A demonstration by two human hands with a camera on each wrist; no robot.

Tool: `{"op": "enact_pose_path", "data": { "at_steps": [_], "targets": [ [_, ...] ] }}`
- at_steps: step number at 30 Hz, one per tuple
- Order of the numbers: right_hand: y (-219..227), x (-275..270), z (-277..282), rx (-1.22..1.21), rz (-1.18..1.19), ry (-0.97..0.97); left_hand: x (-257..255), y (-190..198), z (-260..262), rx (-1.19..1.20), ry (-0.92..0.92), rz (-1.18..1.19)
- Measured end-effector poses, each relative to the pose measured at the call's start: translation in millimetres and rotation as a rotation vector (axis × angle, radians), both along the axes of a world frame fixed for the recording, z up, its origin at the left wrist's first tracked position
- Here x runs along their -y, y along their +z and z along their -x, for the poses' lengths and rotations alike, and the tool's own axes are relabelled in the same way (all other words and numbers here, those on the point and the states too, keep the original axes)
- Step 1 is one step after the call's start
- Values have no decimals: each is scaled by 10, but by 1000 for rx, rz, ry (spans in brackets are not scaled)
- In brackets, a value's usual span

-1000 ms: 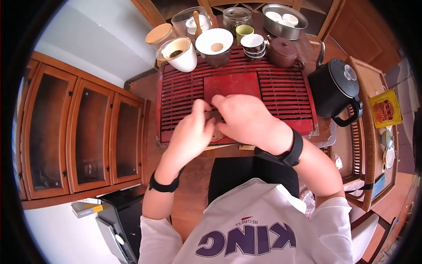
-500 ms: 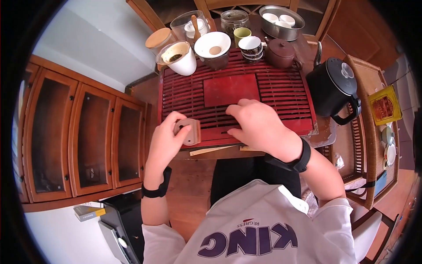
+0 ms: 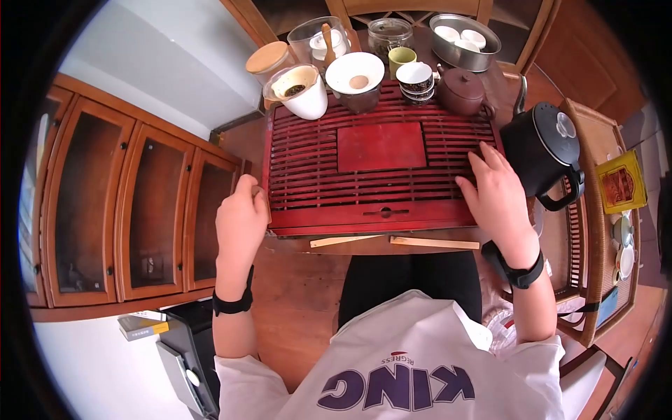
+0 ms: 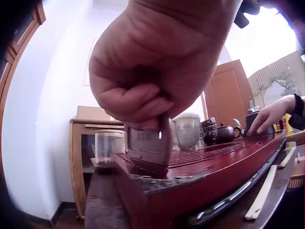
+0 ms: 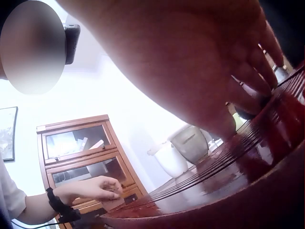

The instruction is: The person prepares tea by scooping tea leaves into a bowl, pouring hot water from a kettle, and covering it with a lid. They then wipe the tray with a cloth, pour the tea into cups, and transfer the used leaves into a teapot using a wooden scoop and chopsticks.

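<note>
My left hand (image 3: 241, 210) is at the tea tray's near left corner, fingers curled round a flat brownish block with rounded edges. In the left wrist view this brown block (image 4: 150, 147) stands upright on its edge by the corner of the red slatted tea tray (image 4: 228, 162), its upper part hidden by the fingers. Marks like lettering show faintly on its face. My right hand (image 3: 498, 196) rests on the tray's right side with fingers spread and nothing in it. Its fingertips lie on the slats near the black kettle (image 3: 542, 150).
Along the tray's back stand a white pitcher (image 3: 308, 101) with a strainer, a white funnel-shaped strainer (image 3: 355, 64) on a cup, stacked small cups (image 3: 417, 82) and a brown teapot (image 3: 462, 91). Two light wooden strips (image 3: 434, 243) lie by the front edge. A glass-doored cabinet (image 3: 157, 217) is left.
My hands were together over the tray's front, then parted. The left hand carried the brown block to the left corner; the right hand moved right onto the slats.
</note>
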State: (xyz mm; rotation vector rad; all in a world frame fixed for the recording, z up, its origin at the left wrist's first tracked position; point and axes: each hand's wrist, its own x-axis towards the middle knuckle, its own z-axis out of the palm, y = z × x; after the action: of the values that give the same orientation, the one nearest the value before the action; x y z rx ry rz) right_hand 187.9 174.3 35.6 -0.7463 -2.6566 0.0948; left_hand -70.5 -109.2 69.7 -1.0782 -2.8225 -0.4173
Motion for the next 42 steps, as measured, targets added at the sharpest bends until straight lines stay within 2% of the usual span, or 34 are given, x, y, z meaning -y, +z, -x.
{"op": "enact_pose_path", "data": {
  "at_steps": [2,4,12,16,18,20,22,26,28,29,33,37,42],
  "targets": [
    [35,96,0,-4,16,26,-160,-46,-89,-67,-37,-2],
    [75,216,-4,-6,32,51,-316,-107,-160,-200,-61,243],
    [179,631,72,-142,155,202,-978,-287,-682,-329,-291,184],
    [136,718,167,-193,230,269,-1217,-198,-954,-122,-383,74],
    [118,741,228,-242,406,311,-1284,-138,-1045,34,-433,-9],
    [75,745,272,-275,476,297,-1300,-155,-1055,198,-505,-65],
    [22,700,309,-327,620,279,-1314,-142,-1041,264,-482,-106],
    [60,711,417,-348,649,236,-1215,-98,-953,549,-463,-183],
    [70,715,493,-328,645,224,-1148,-129,-909,618,-471,-203],
    [49,709,531,-298,653,206,-1108,-130,-913,623,-482,-214],
    [19,668,567,-259,572,179,-929,-86,-1017,342,-408,-217],
    [83,507,464,-220,515,104,-805,-74,-1070,276,-462,-249],
    [166,165,155,-105,411,-9,-721,-42,-1085,283,-441,-251]
  ]
}}
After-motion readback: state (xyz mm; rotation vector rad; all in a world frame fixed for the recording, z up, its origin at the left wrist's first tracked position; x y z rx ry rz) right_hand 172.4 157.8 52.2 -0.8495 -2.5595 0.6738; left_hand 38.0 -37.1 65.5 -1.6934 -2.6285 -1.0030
